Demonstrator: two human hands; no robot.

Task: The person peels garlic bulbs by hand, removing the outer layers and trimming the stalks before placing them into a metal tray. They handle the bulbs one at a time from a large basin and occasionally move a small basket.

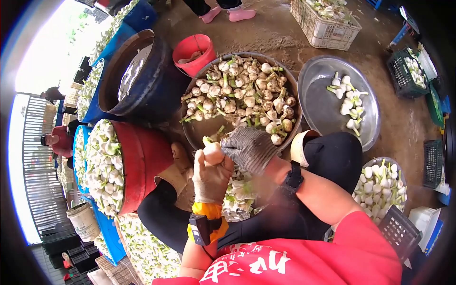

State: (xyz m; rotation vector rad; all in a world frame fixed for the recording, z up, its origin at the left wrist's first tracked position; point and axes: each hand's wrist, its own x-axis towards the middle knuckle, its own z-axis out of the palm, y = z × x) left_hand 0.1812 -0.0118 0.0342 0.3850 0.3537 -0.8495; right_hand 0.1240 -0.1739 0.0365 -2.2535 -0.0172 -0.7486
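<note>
My left hand [211, 178], in a pale glove, is closed around a garlic bulb [213, 154] with a short green stem stub. Pressed against the bulb's right side are the curled fingers of my right hand [251, 148], in a grey knitted glove. Just beyond both hands is a wide metal basin [196, 134] of soil-stained garlic bulbs [237, 90]. Peelings [237, 192] lie below the hands, between my legs. To the right, a shiny metal basin [316, 102] holds several clean white bulbs [349, 97].
A red drum [142, 164] heaped with white garlic stands on the left, near a dark blue barrel [147, 90] and a red bucket [207, 59]. A white crate [327, 31] is at the back. Another basin of garlic [382, 187] sits at the right. A person [61, 142] is at far left.
</note>
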